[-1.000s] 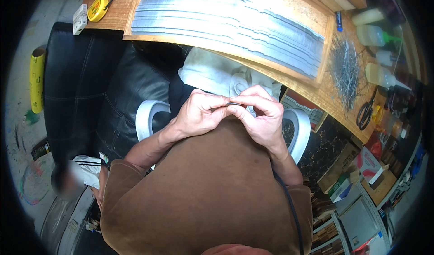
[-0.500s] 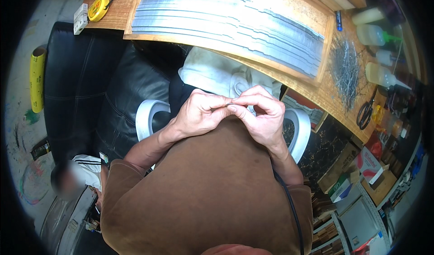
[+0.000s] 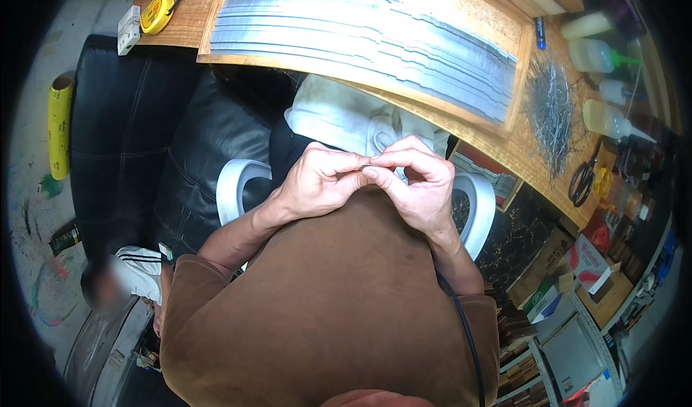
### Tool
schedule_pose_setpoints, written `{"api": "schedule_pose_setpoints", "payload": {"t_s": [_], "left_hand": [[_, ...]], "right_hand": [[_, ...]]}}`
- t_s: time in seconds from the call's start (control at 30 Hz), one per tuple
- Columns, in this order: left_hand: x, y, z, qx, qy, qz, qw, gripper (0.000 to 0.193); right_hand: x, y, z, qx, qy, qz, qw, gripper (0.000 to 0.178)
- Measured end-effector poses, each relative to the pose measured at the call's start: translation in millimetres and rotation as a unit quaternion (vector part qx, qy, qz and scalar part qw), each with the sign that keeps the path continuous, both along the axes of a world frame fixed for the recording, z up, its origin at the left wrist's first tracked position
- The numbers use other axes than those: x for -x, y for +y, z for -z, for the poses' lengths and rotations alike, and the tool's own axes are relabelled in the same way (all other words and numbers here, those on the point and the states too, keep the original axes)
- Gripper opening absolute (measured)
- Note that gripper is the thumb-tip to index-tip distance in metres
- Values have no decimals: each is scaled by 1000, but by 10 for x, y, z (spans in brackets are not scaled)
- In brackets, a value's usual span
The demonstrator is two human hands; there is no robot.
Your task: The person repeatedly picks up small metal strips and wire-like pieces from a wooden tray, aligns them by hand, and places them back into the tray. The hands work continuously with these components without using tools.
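Observation:
Close in front of my chest, my left hand [image 3: 317,180] and my right hand [image 3: 417,181] meet, thumbs and index fingers pinched together at the tips. A tiny dark sliver shows between the fingertips, too small to name. Both hands hover above my lap, short of the wooden table's edge. Beyond them on the table, a wooden frame [image 3: 509,134] surrounds a grey layered panel [image 3: 346,36] with thin dark lines and a stepped break in the middle; glare washes out part of it. A pile of thin metal wires [image 3: 551,115] lies right of the frame.
Black scissors [image 3: 582,182], squeeze bottles [image 3: 605,118] and a blue marker [image 3: 540,33] lie at the table's right. A yellow tape measure [image 3: 156,14] sits far left. White chair armrests [image 3: 477,216] flank me. A black sofa [image 3: 144,133] and another person [image 3: 140,273] are at left.
My hands stay almost still, fingertips together. At the lower left, the other person's arm has shifted slightly.

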State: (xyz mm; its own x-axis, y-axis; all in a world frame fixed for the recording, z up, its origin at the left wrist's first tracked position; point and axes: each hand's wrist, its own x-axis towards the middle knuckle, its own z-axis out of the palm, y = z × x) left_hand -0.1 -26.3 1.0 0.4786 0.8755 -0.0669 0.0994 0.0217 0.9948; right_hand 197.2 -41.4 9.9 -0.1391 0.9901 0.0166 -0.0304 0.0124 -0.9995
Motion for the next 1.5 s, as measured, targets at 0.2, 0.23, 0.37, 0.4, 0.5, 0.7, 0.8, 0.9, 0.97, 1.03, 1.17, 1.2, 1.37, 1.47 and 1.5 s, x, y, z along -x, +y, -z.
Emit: {"api": "schedule_pose_setpoints", "payload": {"t_s": [0.2,0.23,0.37,0.4,0.5,0.7,0.8,0.9,0.97,1.03,1.17,1.2,1.37,1.47,1.5], "left_hand": [[8,-11,-65,-59,51,-1,997,12],[5,-22,-54,-88,57,-10,994,11],[2,-29,73,-185,34,-47,981,18],[1,-26,70,-195,36,-51,979,19],[9,-20,44,-212,47,-60,974,21],[11,-27,5,-195,60,-76,976,21],[29,-19,-18,-182,66,-79,978,20],[44,-3,-47,-157,66,-81,982,18],[49,8,-50,-136,60,-84,985,16],[60,25,-37,-136,61,-86,985,15],[79,59,-47,-132,70,-86,985,13],[85,65,-55,-125,72,-84,986,12],[108,86,-47,-105,70,-82,989,11],[133,105,-64,-95,79,-68,990,10],[132,106,-60,-97,76,-71,990,10]], "right_hand": [[-4,31,-13,19,-23,-27,999,22],[-5,56,-11,16,-17,-37,999,21],[-33,192,14,20,16,-86,996,20],[-38,222,22,25,28,-101,994,21],[-38,294,31,28,50,-125,991,22],[-44,406,34,58,55,-156,985,19],[-14,452,19,52,63,-155,985,18],[4,484,1,68,50,-156,984,17],[14,504,-15,68,37,-156,985,16],[23,512,-23,61,25,-155,986,16],[36,529,-20,56,27,-151,987,16],[43,532,-20,60,32,-150,986,16],[73,555,-52,65,30,-144,987,16],[78,572,-65,54,20,-142,988,16],[79,576,-67,48,16,-142,989,16]]}}
